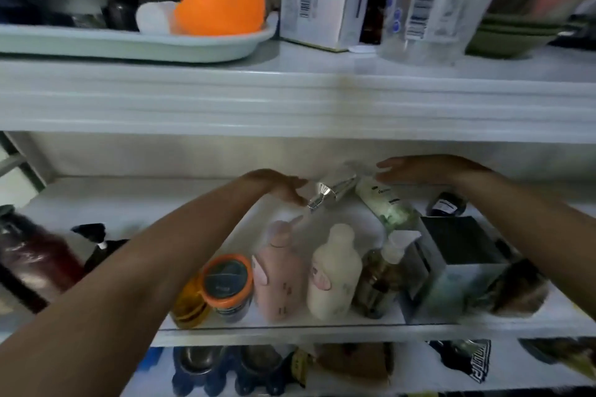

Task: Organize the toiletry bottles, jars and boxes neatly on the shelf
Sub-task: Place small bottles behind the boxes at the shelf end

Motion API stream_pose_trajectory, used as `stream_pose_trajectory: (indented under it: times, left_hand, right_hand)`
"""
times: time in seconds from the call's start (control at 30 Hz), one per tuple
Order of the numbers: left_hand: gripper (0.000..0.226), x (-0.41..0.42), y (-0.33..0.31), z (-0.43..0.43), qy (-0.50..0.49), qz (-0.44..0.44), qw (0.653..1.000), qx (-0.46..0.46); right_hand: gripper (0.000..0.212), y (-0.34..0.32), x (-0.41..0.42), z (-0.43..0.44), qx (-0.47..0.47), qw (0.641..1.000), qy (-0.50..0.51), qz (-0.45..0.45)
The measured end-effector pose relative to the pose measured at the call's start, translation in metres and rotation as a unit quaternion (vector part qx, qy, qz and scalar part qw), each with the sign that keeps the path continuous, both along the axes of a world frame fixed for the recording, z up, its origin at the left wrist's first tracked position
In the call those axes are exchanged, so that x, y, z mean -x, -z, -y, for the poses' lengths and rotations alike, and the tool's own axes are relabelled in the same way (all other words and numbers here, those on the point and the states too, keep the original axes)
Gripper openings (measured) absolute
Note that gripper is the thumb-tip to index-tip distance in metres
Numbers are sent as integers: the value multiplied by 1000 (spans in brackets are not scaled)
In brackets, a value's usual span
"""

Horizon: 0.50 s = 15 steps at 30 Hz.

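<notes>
Mid-sort at the back of the shelf (pixel 145 200): left hand (pixel 283 187) at the tip of the lying silver tube (pixel 333 191), grip unclear, right hand (pixel 419 169) flat, fingers released, above the leaning white bottle (pixel 383 201); next probably means grasping both and standing them upright.

Left hand (pixel 283 188) and right hand (pixel 419 169) either side of a silver tube (pixel 335 192)

pink bottle (pixel 280 271), cream bottle (pixel 333 274), orange-lidded jar (pixel 228 284), silver tube (pixel 332 192), orange bowl (pixel 222 5)
</notes>
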<state>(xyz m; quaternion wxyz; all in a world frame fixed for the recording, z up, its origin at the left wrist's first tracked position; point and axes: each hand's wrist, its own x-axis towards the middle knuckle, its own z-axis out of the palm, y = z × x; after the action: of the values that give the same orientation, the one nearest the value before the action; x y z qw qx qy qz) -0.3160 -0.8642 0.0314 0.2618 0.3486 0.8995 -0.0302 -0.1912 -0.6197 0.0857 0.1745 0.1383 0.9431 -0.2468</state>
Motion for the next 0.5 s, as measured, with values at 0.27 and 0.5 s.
stream_pose_trajectory:
  times: [0.27, 0.5]
  left_hand:
    - [60, 0, 48, -10, -44, 84, 993, -67]
    - [48, 17, 79, -16, -117, 198, 950, -212]
  right_hand:
    - [64, 31, 12, -7, 22, 999, -30, 37]
    - [70, 45, 16, -8, -24, 996, -50, 67]
